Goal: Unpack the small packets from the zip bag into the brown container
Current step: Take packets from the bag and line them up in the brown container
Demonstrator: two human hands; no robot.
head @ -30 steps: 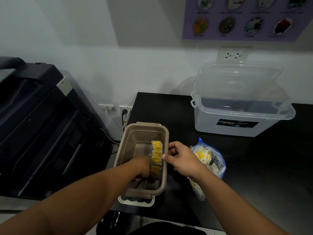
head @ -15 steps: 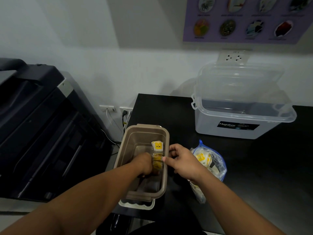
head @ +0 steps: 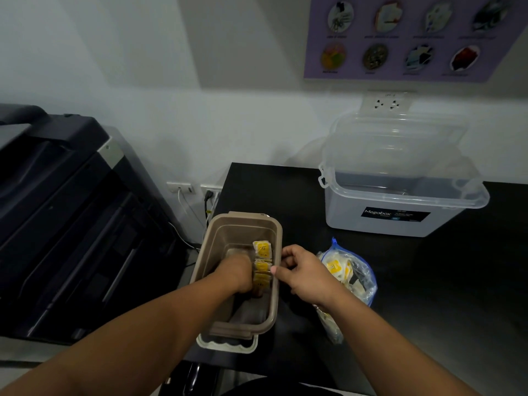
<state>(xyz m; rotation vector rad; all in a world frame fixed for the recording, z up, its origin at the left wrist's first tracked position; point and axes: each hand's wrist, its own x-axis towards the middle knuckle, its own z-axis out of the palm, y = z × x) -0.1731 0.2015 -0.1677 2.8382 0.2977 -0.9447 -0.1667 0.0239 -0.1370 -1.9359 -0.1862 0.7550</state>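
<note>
The brown container (head: pixel 212 261) stands open at the black table's left edge, on top of its pale lid (head: pixel 228 345). Several yellow small packets (head: pixel 262 249) stand in a row along its right inner wall. My left hand (head: pixel 237 271) is down inside the container, pressed against that row, with its fingers hidden. My right hand (head: pixel 305 271) is at the container's right rim, thumb on the rim and fingers curled outside the wall. The clear zip bag (head: pixel 357 270) with a blue top lies just right of that hand, with more yellow packets inside.
A clear plastic storage box (head: pixel 400 215) with its lid propped open stands at the back right of the black table (head: pixel 443 295). A large dark printer (head: pixel 71 212) fills the left side, beyond the table edge. Wall sockets and cables (head: pixel 200 192) sit between them.
My left hand has moved slightly farther into the container along the packet row, and the packets now stand closer together. My right hand stays at the rim.
</note>
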